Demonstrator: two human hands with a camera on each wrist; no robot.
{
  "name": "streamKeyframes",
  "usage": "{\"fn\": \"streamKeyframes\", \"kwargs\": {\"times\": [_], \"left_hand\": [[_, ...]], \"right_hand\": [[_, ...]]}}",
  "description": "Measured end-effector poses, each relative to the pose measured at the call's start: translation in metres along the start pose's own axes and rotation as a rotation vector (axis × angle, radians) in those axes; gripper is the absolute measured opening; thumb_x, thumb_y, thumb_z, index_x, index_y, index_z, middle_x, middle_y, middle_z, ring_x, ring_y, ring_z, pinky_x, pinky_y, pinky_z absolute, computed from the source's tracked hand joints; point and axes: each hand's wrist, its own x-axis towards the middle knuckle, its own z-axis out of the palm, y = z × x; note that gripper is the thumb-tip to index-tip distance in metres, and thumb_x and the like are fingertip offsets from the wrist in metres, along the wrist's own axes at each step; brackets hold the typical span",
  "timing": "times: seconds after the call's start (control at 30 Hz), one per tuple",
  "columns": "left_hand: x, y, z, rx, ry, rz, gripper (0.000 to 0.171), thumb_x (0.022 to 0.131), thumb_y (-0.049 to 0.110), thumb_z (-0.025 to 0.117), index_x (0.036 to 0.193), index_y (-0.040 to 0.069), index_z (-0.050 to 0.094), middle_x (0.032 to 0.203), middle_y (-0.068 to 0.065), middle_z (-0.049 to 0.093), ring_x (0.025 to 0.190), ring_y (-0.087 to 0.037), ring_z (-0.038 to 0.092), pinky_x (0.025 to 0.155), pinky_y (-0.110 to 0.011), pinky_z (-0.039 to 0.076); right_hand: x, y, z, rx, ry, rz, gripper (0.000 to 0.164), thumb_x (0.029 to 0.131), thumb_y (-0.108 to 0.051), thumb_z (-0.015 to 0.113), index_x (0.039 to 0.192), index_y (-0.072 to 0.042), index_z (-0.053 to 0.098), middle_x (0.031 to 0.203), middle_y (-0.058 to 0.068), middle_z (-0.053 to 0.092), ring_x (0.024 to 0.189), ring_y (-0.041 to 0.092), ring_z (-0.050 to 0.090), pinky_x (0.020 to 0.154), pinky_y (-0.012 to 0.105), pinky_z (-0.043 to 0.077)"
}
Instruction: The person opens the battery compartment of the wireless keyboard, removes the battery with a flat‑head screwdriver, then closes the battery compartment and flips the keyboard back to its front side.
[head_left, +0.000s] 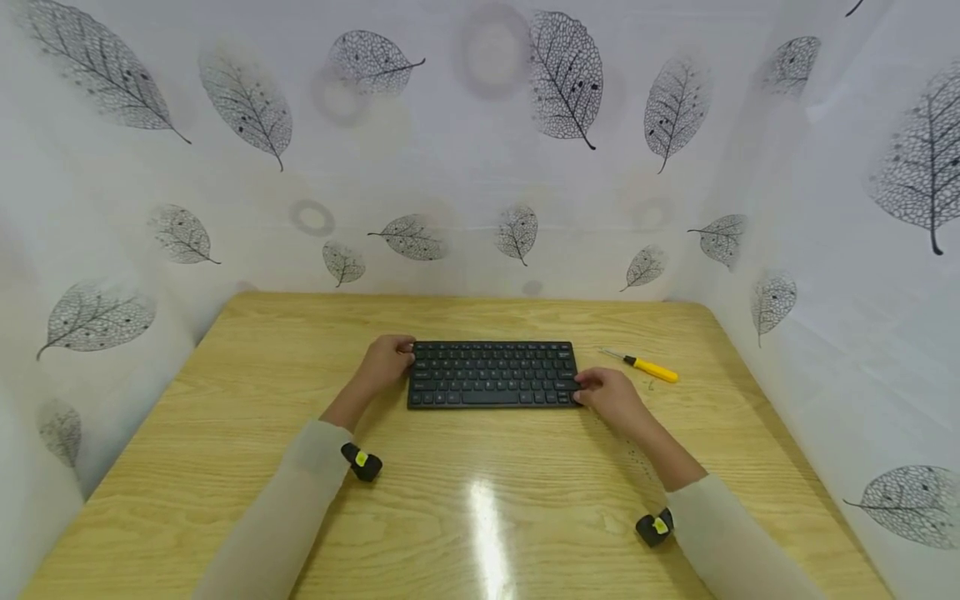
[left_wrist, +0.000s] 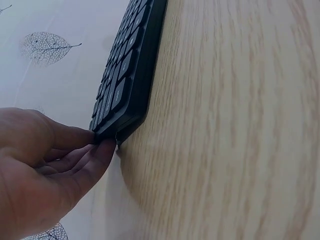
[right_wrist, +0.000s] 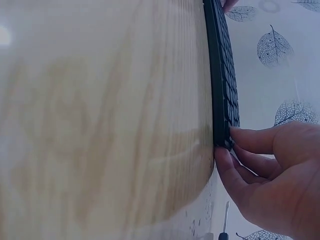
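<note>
Nearest the head camera: pale left sleeve (head_left: pixel 262 517) and right sleeve (head_left: pixel 735 533), reaching over the wood-grain table (head_left: pixel 405 533). Black keyboard (head_left: pixel 491 375) between the two sets of fingertips, keys up. Left hand (head_left: pixel 384 362) pinches its left end, towards the far corner; right hand (head_left: pixel 611 398) pinches the right end, near corner. Other fingers of each hand bunched below the pinch. Cannot tell whether the underside bears fully on the wood. Yellow-handled screwdriver (head_left: pixel 641 364) just beyond the right fingers, apart from them. Judgement: grips sit diagonally, so equal pressure and matched movement should prevent twisting; thumbs best off the keycaps.
</note>
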Motion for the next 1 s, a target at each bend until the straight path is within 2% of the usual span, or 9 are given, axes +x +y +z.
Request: {"fn": "streamKeyframes", "kwargs": {"times": [0.23,0.6,0.87,1.0], "left_hand": [[-0.005,-0.002,0.002,0.006,-0.016,0.026,0.040,0.102,0.002,0.052,0.141,-0.006,0.053,0.129,-0.023,0.062,0.119,-0.033,0.060,0.101,-0.046,0.050],[-0.015,-0.002,0.002,0.053,-0.034,0.060,0.041,0.102,0.004,0.054,0.141,-0.005,0.053,0.128,-0.024,0.063,0.119,-0.034,0.061,0.101,-0.047,0.050],[-0.021,-0.004,0.001,0.051,-0.039,0.085,0.040,0.100,0.002,0.057,0.139,-0.008,0.055,0.124,-0.025,0.065,0.115,-0.034,0.063,0.097,-0.046,0.052],[-0.021,-0.007,0.000,0.041,-0.051,0.084,0.040,0.099,0.002,0.057,0.138,-0.007,0.055,0.122,-0.024,0.066,0.113,-0.033,0.064,0.095,-0.045,0.054]], "right_hand": [[-0.012,-0.001,-0.002,-0.003,0.005,0.000,0.033,0.095,-0.012,0.068,0.125,-0.001,0.065,0.121,0.018,0.066,0.109,0.030,0.061,0.092,0.045,0.050],[-0.023,0.003,-0.001,0.018,0.004,0.011,0.032,0.094,-0.011,0.068,0.124,0.000,0.065,0.112,0.014,0.067,0.096,0.023,0.059,0.080,0.035,0.049],[-0.030,0.004,0.001,-0.013,0.013,0.007,0.031,0.092,-0.010,0.071,0.121,0.000,0.066,0.112,0.015,0.069,0.097,0.025,0.064,0.084,0.040,0.052],[-0.032,0.005,0.002,-0.021,0.019,0.003,0.031,0.092,-0.009,0.072,0.121,0.000,0.067,0.109,0.013,0.070,0.095,0.023,0.063,0.082,0.038,0.052]]}}
